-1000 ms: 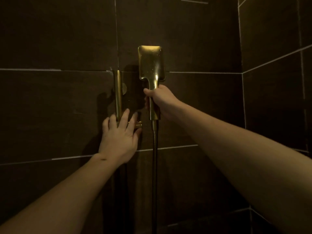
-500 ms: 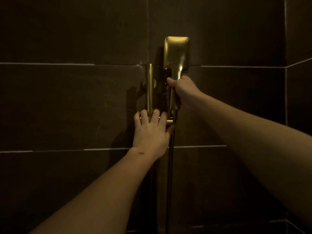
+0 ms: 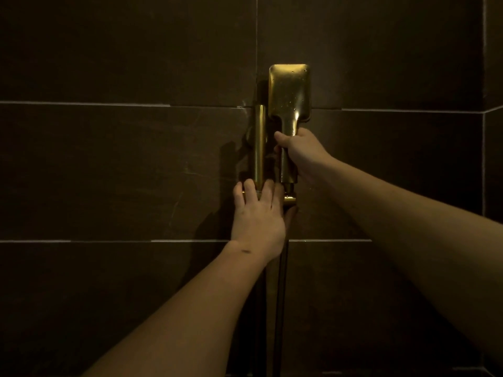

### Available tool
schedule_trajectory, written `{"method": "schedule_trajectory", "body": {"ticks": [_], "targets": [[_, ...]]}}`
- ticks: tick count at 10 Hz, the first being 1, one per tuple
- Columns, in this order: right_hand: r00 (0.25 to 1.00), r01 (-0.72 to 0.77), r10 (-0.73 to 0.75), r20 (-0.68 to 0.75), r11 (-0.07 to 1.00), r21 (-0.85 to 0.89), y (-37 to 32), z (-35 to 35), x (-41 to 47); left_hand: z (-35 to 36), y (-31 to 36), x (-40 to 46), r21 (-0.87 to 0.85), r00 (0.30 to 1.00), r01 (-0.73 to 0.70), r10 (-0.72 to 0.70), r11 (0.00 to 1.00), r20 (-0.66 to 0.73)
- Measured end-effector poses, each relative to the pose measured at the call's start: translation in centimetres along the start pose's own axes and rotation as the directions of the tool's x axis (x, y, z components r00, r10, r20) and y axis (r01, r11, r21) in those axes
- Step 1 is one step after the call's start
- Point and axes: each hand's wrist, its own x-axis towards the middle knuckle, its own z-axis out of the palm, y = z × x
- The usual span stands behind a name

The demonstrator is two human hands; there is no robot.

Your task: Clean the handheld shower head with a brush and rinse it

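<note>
A gold handheld shower head [image 3: 290, 89] with a square face stands upright against the dark tiled wall, water drops on its back. My right hand [image 3: 302, 155] grips its handle just under the head. Its lower end sits right above a gold holder [image 3: 290, 200] on the wall. My left hand [image 3: 258, 210] rests with straight fingers on the holder and the foot of the gold vertical bar [image 3: 260, 146]. A dark hose [image 3: 280, 308] hangs down from the handle. No brush is in view.
Dark brown wall tiles [image 3: 109, 172] with pale grout lines fill the view. A side wall [image 3: 494, 131] meets this wall at the far right. The light is dim.
The shower head has come down closer to the holder beside the bar. My left hand stays on the holder. The view has shifted, so everything sits further right in frame.
</note>
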Motion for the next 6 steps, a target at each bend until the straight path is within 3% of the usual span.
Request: {"method": "schedule_trajectory", "body": {"ticks": [3, 5, 6], "targets": [[0.995, 0.061, -0.069, -0.073, 0.992, -0.113, 1.3, -0.1, -0.1, 1.7, 0.5, 0.3, 0.093, 0.999, 0.034, -0.033, 0.995, -0.011], [0.999, 0.04, -0.033, 0.038, 0.977, -0.209, 1.1, 0.1, -0.6, 4.4, 2.9, -3.4, 0.106, 0.994, 0.094, -0.099, 0.99, 0.045], [0.999, 0.033, -0.023, 0.041, 0.961, -0.275, 0.4, 0.1, -1.8, 6.4, 3.8, -9.2, 0.024, 0.967, -0.054, 0.046, 0.998, 0.25]]}}
